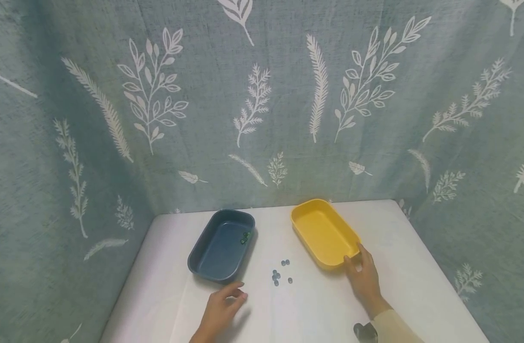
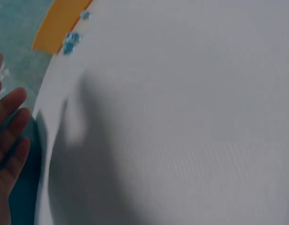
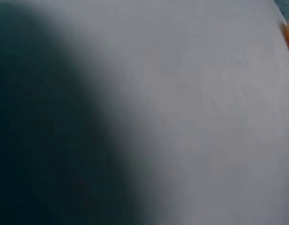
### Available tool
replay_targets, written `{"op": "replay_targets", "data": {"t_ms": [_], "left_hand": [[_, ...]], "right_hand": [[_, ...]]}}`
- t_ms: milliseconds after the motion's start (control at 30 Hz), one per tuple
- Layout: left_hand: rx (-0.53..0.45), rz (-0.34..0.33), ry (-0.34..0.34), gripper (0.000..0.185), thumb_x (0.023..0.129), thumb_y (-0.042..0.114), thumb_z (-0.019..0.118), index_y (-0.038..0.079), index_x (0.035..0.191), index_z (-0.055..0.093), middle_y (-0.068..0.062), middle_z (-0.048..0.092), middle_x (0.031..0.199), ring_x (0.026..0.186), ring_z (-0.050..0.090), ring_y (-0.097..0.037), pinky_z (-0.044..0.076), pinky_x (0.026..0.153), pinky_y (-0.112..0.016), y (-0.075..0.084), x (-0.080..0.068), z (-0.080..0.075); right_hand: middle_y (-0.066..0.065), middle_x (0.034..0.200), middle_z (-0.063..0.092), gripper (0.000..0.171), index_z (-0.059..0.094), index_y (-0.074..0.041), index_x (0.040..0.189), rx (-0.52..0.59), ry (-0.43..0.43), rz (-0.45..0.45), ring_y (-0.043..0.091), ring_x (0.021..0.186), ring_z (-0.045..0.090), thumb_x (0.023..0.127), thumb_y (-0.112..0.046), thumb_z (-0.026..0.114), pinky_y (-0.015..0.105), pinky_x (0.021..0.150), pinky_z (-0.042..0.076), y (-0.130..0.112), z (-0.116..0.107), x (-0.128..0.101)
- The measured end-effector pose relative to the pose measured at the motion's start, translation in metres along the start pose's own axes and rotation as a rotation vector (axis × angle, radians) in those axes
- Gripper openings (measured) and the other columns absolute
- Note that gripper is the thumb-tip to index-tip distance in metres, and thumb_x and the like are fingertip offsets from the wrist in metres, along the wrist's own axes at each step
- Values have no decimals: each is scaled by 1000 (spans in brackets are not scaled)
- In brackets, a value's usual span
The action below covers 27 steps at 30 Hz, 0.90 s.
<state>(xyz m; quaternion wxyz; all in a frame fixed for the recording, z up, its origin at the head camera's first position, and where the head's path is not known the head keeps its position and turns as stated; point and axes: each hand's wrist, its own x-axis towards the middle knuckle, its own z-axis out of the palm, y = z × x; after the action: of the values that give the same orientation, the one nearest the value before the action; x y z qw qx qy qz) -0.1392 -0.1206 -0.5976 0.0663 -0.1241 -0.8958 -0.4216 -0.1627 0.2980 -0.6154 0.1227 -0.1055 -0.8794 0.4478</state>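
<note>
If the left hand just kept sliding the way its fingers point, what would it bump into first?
Probably the blue beads: the left hand points up and right toward them across bare table, though it might graze the blue tray.

A muted teal curtain (image 1: 262,95) with a white print of leafy sprigs, ferns and feathers fills the upper frame and both sides. The tabletop (image 1: 416,295) in the lower middle is plain white, greyed by shadow in the wrist views. Left of centre sits a dark slate-blue tray (image 1: 202,259) holding a few dark green beads (image 1: 245,237). Right of centre is a bright yellow tray (image 1: 313,226), seen orange-yellow at the upper left of the left wrist view. Between them lie small blue-grey beads (image 1: 277,276). At the lower right, a pale cream sleeve (image 1: 395,328).
</note>
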Motion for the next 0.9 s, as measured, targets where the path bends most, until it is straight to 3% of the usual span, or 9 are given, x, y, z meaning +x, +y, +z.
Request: {"op": "replay_targets", "data": {"t_ms": [200, 300, 600, 900], "left_hand": [[11, -42, -147, 43, 80, 54, 58, 23, 109, 64, 20, 64, 83, 86, 62, -6, 51, 79, -37, 13, 8, 14], [20, -30, -183, 45, 79, 56, 58, 23, 110, 63, 19, 64, 84, 88, 62, -8, 51, 80, -39, 18, 11, 24], [67, -11, -127, 41, 77, 53, 63, 24, 106, 64, 18, 65, 82, 85, 60, -6, 50, 81, -37, 31, 28, 46], [100, 20, -102, 39, 73, 49, 68, 25, 104, 65, 17, 64, 79, 76, 55, -1, 48, 74, -28, 23, 43, 63]], "right_hand": [[11, 150, 22, 77, 12, -25, 146, -12, 1, 16, 39, 135, 22, 86, -54, 51, 62, 104, 20, 5, 2, 2], [12, 149, 22, 77, 10, -27, 146, -42, -2, 28, 39, 134, 23, 86, -55, 50, 61, 104, 20, 5, 4, 2], [13, 147, 27, 74, 9, -29, 146, -86, 36, 11, 39, 132, 28, 87, -55, 48, 60, 103, 24, 9, 6, 2], [14, 146, 29, 72, 13, -26, 146, -99, 58, -12, 37, 132, 28, 88, -50, 49, 56, 105, 24, 6, 8, 1]]}}
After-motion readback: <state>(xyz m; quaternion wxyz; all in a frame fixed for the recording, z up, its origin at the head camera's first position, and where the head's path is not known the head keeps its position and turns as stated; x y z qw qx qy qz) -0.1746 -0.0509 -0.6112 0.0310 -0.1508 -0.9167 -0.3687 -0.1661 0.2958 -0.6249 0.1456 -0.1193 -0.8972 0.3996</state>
